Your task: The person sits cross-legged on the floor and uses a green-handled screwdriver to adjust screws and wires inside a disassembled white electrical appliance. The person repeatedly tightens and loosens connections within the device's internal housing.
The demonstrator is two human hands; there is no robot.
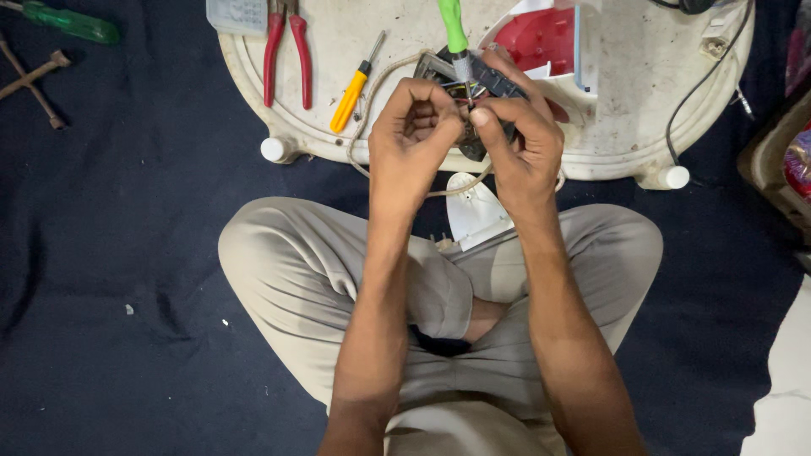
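Fingertips pinched tight on thin coloured wires, right in the middle, above the lap. Left hand curled nearly shut, thumb and first finger squeezing the wire ends. Right hand curled too, fingers wrapped round a small dark electrical part and thumb pressing toward the wires. Both hands touching, knuckles close together. Hard to tell just how the wire ends sit, too tiny and partly hidden by the fingers. Standing up just above the hands, a green-handled screwdriver, its tip down near the dark part; cannot tell which hand steadies it. Running out from under the hands, a pale cord, looping to the left and then under the wrists. Just below the hands, a white plastic cover lying loose on the lap, off the part. So, by the look of it: casing open, wires bare and being handled, cover not yet back on. Farther out, a dirty white stool top used like a table, with red-handled pliers, a small yellow screwdriver and a red and white casing on it. Far left on the dark cloth, another green screwdriver.
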